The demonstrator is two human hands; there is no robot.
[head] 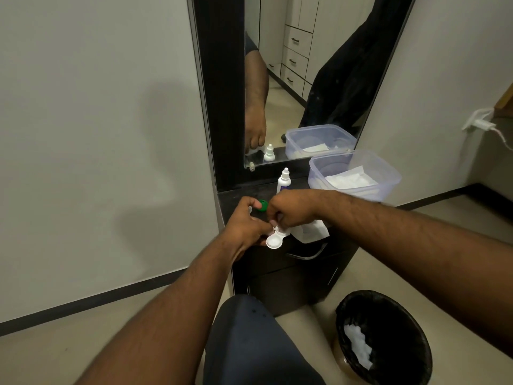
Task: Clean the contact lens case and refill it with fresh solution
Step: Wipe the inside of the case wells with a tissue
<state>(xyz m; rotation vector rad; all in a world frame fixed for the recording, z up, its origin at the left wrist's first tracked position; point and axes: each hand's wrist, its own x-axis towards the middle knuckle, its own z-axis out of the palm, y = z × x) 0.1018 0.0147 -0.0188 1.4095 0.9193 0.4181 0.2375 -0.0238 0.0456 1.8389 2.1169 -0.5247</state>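
The white contact lens case [274,240] is held over the front edge of the dark cabinet top [236,197], its near well open and uncapped. My left hand [245,223] grips the case from the left. My right hand [291,208] pinches a white tissue [311,230] against the case's far well, which the fingers hide. A green cap [262,204] lies on the cabinet top just behind my hands. The white solution bottle [283,179] stands upright behind my right hand.
A clear plastic tub [388,173] with white tissues sits at the back right of the cabinet, against the mirror [305,79]. A black bin [388,309] holding crumpled tissue stands on the floor at the lower right. My knee [249,343] is below the cabinet's drawer front.
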